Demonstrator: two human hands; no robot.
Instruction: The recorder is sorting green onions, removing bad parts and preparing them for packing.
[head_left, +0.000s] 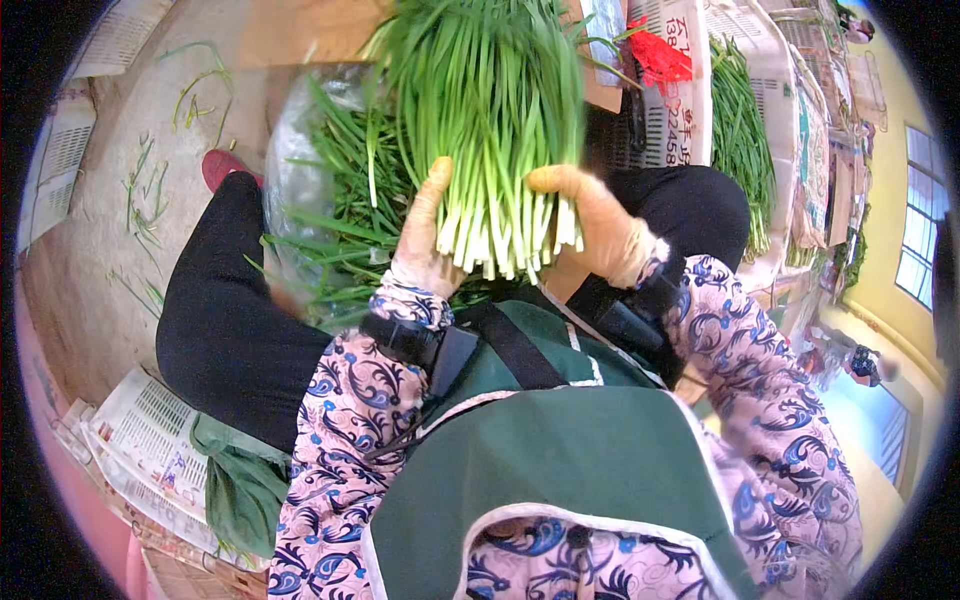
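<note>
Both my hands hold a thick bundle of Chinese chives (487, 127) up in front of me, its pale cut ends towards my body and the green leaves pointing away. My left hand (429, 225) grips the bundle's left side, thumb laid along the stems. On the right side, my right hand (589, 214) holds it with the thumb across the stems; its other fingers are hidden. Both hands look gloved. Beneath and left of the bundle, loose chive leaves (352, 180) lie on a clear plastic bag (300, 165) between my knees.
A white plastic crate (690, 82) with a red bag (660, 56) stands at the right. Beyond it, more chives (739, 142) fill another crate. Stray leaves (146, 195) litter the floor at left. White crates (150, 435) sit behind my left leg. People (862, 364) are far off at right.
</note>
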